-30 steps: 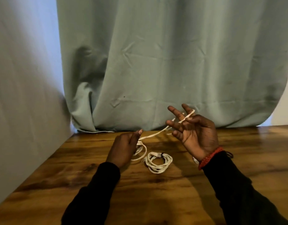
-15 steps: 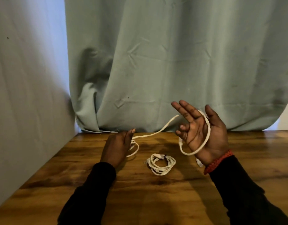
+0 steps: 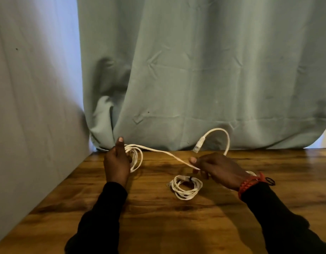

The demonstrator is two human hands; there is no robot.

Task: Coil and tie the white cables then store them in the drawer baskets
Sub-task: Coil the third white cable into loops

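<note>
Presently, cable in hand: the white cable is held above the wooden table, its loops gathered at 9 o'clock and a free tail arching up to the connector at 1 o'clock.
Left hand: fingers are curled round the loops, thumb raised.
Right hand: the strand is pinched between thumb and fingers.
Finished coil: tied with a dark band, laid on the table at 6 o'clock of the strand.
Step judged: coiling of the second cable, nearly complete.
Next move: the tail is to be fed onto the loops, then a tie applied.
Spare tie: a dark loop, beside the right wrist.
Drawer baskets: not in view.
</note>
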